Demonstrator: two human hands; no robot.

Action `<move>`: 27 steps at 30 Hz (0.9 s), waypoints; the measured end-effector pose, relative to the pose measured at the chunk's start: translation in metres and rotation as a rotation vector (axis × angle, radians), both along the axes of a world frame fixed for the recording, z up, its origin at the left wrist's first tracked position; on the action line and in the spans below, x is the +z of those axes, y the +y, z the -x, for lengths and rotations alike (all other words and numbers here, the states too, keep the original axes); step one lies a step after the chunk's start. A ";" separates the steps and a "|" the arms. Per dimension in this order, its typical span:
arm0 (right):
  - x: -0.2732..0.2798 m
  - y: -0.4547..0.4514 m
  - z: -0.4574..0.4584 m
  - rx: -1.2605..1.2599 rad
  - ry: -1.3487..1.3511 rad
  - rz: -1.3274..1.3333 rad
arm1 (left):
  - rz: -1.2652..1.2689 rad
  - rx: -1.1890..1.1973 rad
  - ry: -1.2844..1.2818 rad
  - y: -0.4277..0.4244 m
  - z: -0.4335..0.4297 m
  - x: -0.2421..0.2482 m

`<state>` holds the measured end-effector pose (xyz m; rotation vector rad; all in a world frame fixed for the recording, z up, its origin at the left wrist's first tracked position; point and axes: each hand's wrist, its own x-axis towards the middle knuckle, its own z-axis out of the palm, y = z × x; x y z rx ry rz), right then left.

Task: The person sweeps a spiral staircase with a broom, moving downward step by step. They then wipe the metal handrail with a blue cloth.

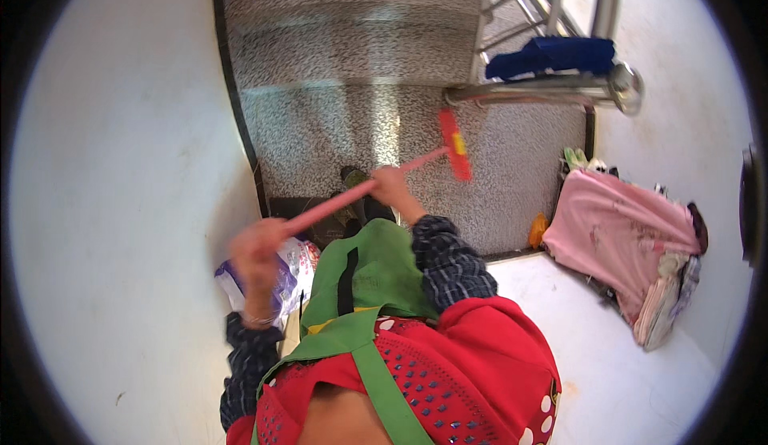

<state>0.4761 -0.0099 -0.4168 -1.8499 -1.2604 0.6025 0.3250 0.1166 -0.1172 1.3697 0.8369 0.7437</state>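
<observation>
A broom with a pink handle and a red head (pixel 456 145) with a yellow patch slants across in front of me. Near the handle's upper end, at the left, my left hand (pixel 259 247) is closed on it, blurred. Further down the handle my right hand (pixel 390 188) grips it, above my shoes. The broom head is over the speckled grey stone floor (pixel 498 163) of a stair landing, below the metal railing; whether it touches the floor I cannot tell.
Speckled stairs (pixel 360 43) lie ahead. A metal railing (pixel 540 92) with a dark blue cloth (pixel 552 56) stands at upper right. A pink cloth (pixel 618 235) covers a rack at right, beside an orange bag (pixel 537 230). White walls flank me; printed plastic packages (pixel 300 265) sit at my left.
</observation>
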 end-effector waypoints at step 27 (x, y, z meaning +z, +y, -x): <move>-0.071 -0.204 -0.137 -0.132 -0.081 0.253 | 0.101 -0.540 0.244 -0.198 -0.115 -0.063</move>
